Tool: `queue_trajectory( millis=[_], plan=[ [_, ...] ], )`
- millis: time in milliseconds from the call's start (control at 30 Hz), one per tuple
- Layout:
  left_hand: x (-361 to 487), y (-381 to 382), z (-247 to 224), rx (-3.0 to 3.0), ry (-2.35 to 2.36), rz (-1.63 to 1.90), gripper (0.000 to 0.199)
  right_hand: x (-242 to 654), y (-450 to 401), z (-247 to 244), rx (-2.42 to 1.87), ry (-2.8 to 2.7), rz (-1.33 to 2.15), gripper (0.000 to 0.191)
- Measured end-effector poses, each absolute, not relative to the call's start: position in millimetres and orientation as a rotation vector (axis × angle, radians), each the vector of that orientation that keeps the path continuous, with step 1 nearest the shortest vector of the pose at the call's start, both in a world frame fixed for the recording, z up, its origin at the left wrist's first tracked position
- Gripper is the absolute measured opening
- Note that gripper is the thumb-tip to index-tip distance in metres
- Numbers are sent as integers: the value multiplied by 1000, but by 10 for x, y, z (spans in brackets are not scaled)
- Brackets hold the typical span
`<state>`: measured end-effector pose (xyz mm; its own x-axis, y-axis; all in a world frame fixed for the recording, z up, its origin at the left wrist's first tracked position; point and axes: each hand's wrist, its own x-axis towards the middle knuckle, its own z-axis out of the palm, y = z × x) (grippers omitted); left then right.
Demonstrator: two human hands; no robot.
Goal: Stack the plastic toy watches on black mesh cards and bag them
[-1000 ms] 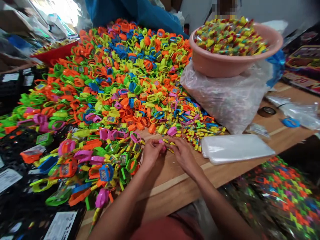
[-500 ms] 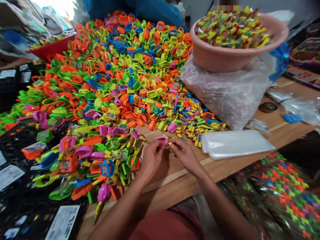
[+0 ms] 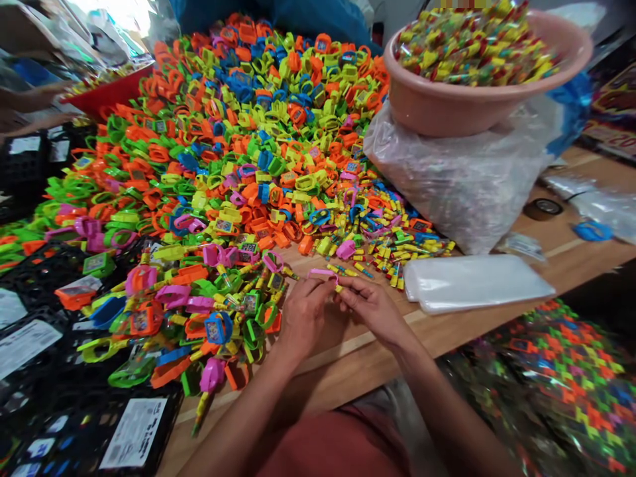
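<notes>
My left hand and my right hand meet low over the wooden table. Between their fingertips is a pink plastic toy-watch strap. My right fingertips pinch a small yellow piece at its end. Just beyond my hands lies a scatter of small yellow wrapped pieces. Left of my left hand lies a jumble of brightly coloured toy watches. Behind it rises a large heap of orange, green, yellow and blue watch straps.
A pink basin of wrapped yellow and red pieces sits on a bulging plastic bag. A stack of clear bags lies to the right. A co-worker's arms reach in at upper left beside a red tray.
The pink strap now shows more clearly, raised between my fingertips, and my hands sit closer together. A co-worker's arms have come into view at upper left. The view has tilted slightly.
</notes>
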<state>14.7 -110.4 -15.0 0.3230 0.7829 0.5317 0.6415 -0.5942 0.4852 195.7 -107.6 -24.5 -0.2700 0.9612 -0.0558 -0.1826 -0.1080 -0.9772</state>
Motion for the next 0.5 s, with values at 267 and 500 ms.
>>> queue_trajectory(
  millis=[267,500],
  plan=[
    [34,-1086,-42,2490,1212,989,27,1996,-1096,-277,-941,-1178,1742,45],
    [39,-1123,-24,2540,1195,954,30,2000,-1105,-297,-975,-1254,1728,42]
  ],
)
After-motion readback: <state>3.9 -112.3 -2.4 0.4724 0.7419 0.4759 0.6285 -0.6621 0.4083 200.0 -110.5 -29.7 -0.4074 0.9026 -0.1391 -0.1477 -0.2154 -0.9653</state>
